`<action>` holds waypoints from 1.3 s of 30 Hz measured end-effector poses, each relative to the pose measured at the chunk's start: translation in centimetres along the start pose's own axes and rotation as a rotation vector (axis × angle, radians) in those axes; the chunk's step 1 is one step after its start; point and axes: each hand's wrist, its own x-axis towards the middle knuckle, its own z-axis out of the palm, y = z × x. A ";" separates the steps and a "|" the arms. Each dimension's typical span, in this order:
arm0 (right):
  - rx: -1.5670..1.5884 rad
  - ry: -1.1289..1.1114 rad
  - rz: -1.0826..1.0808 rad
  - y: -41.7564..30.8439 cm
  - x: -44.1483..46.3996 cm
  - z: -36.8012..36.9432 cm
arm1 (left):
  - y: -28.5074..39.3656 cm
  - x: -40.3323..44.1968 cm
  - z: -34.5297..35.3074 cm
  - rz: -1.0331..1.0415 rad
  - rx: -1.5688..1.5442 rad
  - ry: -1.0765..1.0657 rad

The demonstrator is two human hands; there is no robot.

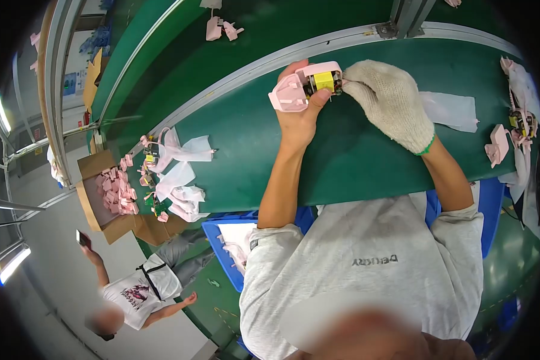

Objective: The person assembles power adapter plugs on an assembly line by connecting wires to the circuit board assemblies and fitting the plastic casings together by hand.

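My left hand [300, 117] is bare and closed around a pink plug-type charger [291, 95]. Its housing is open on one side, so a circuit board with a yellow transformer [324, 82] shows. The left thumb presses beside the board. My right hand [390, 102] wears a white knitted glove with a green cuff. Its fingertips are pinched together at the charger's right end, and what lies between them is too small to make out. A white plastic bag [450, 111] lies flat on the green table just right of the glove.
Along the table's left end lie bagged pink chargers [177, 174] with boards. Beyond them is a cardboard box [93, 198] of pink parts. More charger parts [522, 124] sit at the right edge. A blue bin [213, 231] stands below. Another person [147, 288] stands lower left, holding a phone.
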 end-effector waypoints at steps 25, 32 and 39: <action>0.138 -0.146 0.040 -4.7 -2.0 -0.6 | 6.0 -0.4 3.5 0.146 -0.542 -0.240; 1.016 -0.139 0.649 -4.8 -3.8 -0.3 | 7.8 -0.6 3.6 0.197 -0.416 -0.412; 0.316 -0.130 -0.174 -3.7 -4.4 0.4 | 8.9 0.0 2.9 0.305 -0.516 -0.587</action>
